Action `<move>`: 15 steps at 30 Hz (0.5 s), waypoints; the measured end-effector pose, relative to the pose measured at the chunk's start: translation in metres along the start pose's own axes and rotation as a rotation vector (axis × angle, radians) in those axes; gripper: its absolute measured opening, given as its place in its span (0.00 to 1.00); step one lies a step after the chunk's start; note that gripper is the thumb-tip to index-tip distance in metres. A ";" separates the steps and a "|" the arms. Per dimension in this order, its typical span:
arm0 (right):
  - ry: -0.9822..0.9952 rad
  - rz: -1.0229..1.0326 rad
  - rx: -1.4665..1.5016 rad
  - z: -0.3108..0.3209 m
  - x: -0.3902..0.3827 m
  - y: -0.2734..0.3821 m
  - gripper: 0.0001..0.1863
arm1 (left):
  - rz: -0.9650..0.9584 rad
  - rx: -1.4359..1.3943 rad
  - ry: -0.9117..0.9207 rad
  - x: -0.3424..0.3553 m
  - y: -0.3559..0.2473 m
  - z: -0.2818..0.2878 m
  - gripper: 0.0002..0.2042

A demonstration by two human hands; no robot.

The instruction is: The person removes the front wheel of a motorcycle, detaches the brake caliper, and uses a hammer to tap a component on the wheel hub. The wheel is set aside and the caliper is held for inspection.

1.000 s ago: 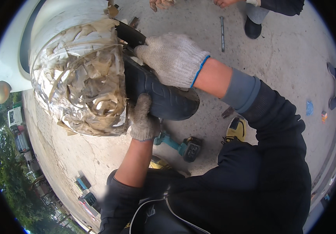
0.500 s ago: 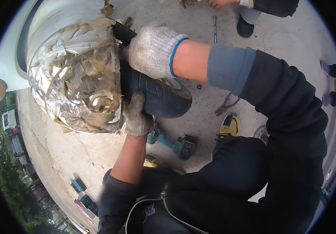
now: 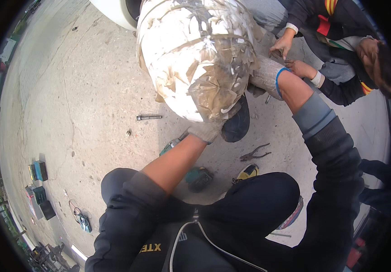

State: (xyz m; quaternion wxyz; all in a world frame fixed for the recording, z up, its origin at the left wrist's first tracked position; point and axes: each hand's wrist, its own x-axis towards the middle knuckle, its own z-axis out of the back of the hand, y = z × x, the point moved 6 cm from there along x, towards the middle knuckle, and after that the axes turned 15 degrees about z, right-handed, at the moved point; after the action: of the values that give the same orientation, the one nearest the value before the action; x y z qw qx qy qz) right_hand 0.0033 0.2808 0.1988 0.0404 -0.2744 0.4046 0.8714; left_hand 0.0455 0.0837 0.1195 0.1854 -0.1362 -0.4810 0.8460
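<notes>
A bulky bundle (image 3: 195, 59) in white and brown plastic wrap and tape hangs before me. From beneath its near right edge a black rubber tire (image 3: 237, 124) sticks out. My left hand (image 3: 206, 131), in a grey knit glove, is closed on the tire's side under the bundle; part of its fingers is hidden. On the far right side, my right hand (image 3: 265, 76), in a blue-cuffed glove, reaches behind the bundle, and its fingers are out of sight. Below my left forearm lies a teal cordless power tool (image 3: 198, 177), partly covered by the arm.
Pliers (image 3: 255, 154) lie right of the tire by my yellow shoe (image 3: 249, 171). A metal rod-like tool (image 3: 149, 117) and a small metal piece (image 3: 128, 133) lie left. Boxes (image 3: 43, 202) stand far left. A co-worker's hands (image 3: 300, 69) are close beside my right hand.
My view has swung left, so the bundle sits further right and higher. The tire is now mostly hidden under it. The co-worker has come more into view beside my right hand.
</notes>
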 end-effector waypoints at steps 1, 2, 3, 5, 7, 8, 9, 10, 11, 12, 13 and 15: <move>-0.098 -0.023 0.349 0.000 0.001 -0.007 0.18 | -0.053 0.078 -0.023 -0.001 -0.005 -0.002 0.31; -0.147 -0.062 0.516 0.000 -0.001 -0.015 0.18 | -0.116 0.173 -0.110 -0.003 -0.012 -0.002 0.32; -0.157 -0.080 0.405 0.004 0.002 -0.022 0.18 | -0.095 0.132 -0.125 -0.004 -0.014 -0.004 0.32; -0.208 -0.114 0.375 0.009 0.005 -0.031 0.18 | -0.044 0.011 -0.046 -0.002 -0.014 -0.010 0.33; -0.242 -0.137 0.343 0.015 0.010 -0.034 0.18 | 0.016 -0.207 0.060 0.001 -0.015 -0.014 0.35; -0.262 -0.149 0.331 0.017 0.011 -0.034 0.17 | -0.024 -0.020 -0.049 0.000 -0.019 -0.010 0.34; -0.279 -0.160 0.318 0.019 0.011 -0.033 0.17 | -0.063 -0.001 -0.090 -0.001 -0.021 -0.006 0.35; -0.299 -0.171 0.306 0.020 0.010 -0.032 0.17 | -0.142 0.039 -0.291 -0.005 -0.027 0.006 0.32; -0.311 -0.186 0.294 0.022 0.009 -0.031 0.17 | -0.091 0.005 -0.236 -0.002 -0.024 0.005 0.35; -0.327 -0.200 0.283 0.023 0.007 -0.030 0.17 | -0.069 -0.040 -0.225 0.000 -0.023 0.007 0.38; -0.336 -0.212 0.269 0.023 0.005 -0.029 0.17 | -0.045 -0.105 -0.124 0.003 -0.020 0.004 0.39; -0.357 -0.241 0.251 0.024 -0.001 -0.027 0.17 | -0.033 -0.271 -0.082 0.004 -0.018 0.007 0.42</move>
State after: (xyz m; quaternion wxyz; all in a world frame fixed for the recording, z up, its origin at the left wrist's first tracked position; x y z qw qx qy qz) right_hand 0.0018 0.3165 0.1930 0.2486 -0.1553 0.4606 0.8378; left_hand 0.0422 0.0888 0.1384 0.1593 -0.1173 -0.6004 0.7748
